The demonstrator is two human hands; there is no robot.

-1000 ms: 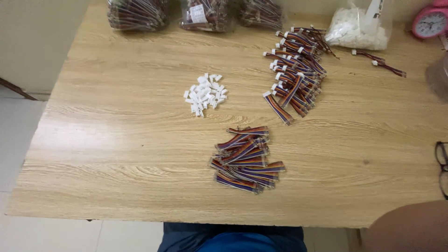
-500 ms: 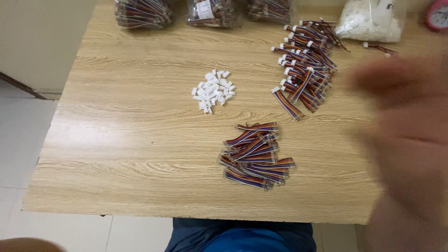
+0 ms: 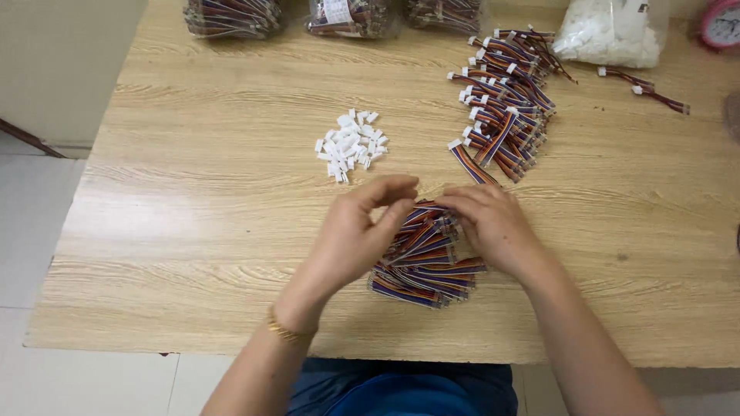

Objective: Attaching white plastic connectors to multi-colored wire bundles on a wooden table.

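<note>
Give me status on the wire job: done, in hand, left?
Done: a far pile of wires already carries white connectors. In hand: left hand and right hand are both on the near pile of bare-ended wires; what the fingertips pinch is unclear. Left: most of that near pile, plus the loose white connectors.

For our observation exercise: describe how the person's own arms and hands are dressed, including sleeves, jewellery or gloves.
Both arms are bare, no sleeves or gloves. The left hand has a thin gold bracelet at the wrist. The right hand shows no jewellery.
</note>
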